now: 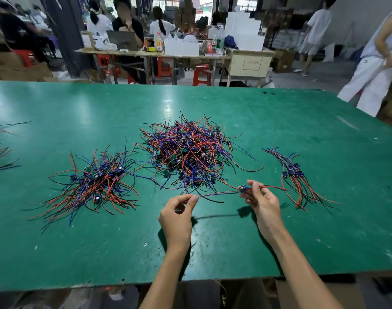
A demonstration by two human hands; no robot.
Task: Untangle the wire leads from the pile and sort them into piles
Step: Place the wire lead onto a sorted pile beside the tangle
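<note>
On the table (pixel 213 253) before you, the large tangled pile (pixel 188 152) lies at centre. A second pile (pixel 97 184) sits to its left, a small bundle (pixel 297 179) well to its right. Your hands hold one lead (pixel 219 193) just in front of the central pile.

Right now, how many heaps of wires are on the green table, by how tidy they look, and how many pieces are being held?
Tangled heaps: 2, the big middle pile and the left pile.
Neat bundles: 1, the right bundle.
Held pieces: 1, the wire lead.
Total: 4.
A few more wires lie at the far left edge, cut off.
</note>
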